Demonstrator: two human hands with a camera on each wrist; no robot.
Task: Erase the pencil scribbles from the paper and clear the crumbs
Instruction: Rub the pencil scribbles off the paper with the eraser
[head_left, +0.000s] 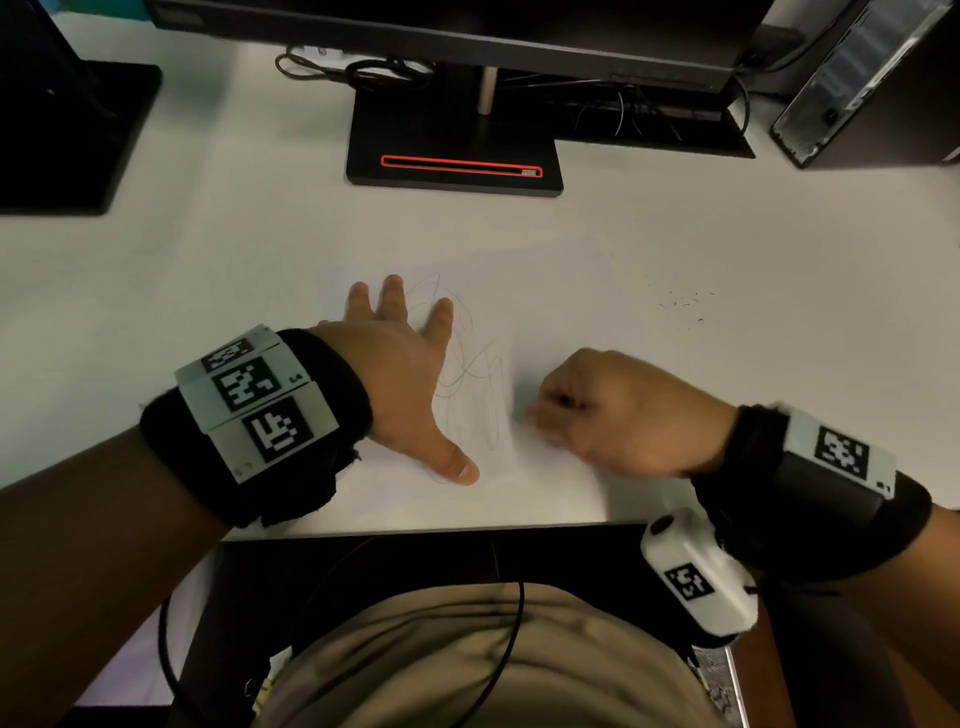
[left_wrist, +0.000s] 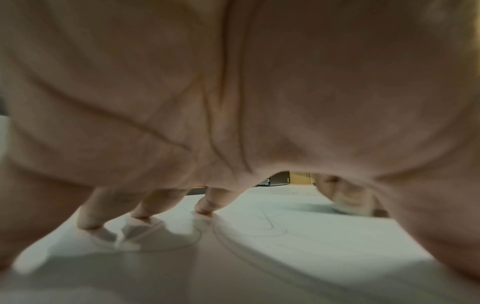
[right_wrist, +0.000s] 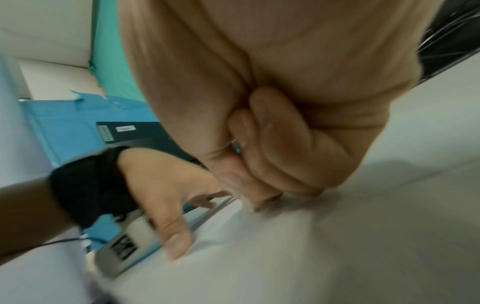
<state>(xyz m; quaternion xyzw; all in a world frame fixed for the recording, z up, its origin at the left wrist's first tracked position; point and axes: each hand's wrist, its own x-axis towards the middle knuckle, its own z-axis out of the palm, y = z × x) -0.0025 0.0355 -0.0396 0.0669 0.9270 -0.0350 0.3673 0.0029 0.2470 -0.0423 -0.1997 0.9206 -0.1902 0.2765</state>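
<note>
A white sheet of paper (head_left: 545, 312) lies on the white desk, with grey pencil scribbles (head_left: 470, 374) down its left-middle part. My left hand (head_left: 405, 358) lies flat on the sheet with its fingers spread, its fingertips (left_wrist: 205, 209) pressing beside the scribbles (left_wrist: 259, 228). To the right, my right hand (head_left: 613, 410) is curled in a fist and pinches a small pale eraser (head_left: 532, 418), whose tip (right_wrist: 249, 207) touches the paper at the scribbles' right edge. The hand is blurred. Dark eraser crumbs (head_left: 685, 304) are scattered past the sheet's right side.
A black monitor stand (head_left: 454, 156) with a red-rimmed slot sits behind the paper. Another black base (head_left: 67, 135) is at the far left and a computer tower (head_left: 872, 78) at the far right. Cables (head_left: 384, 70) lie at the back. The desk's front edge (head_left: 415, 530) runs just below my hands.
</note>
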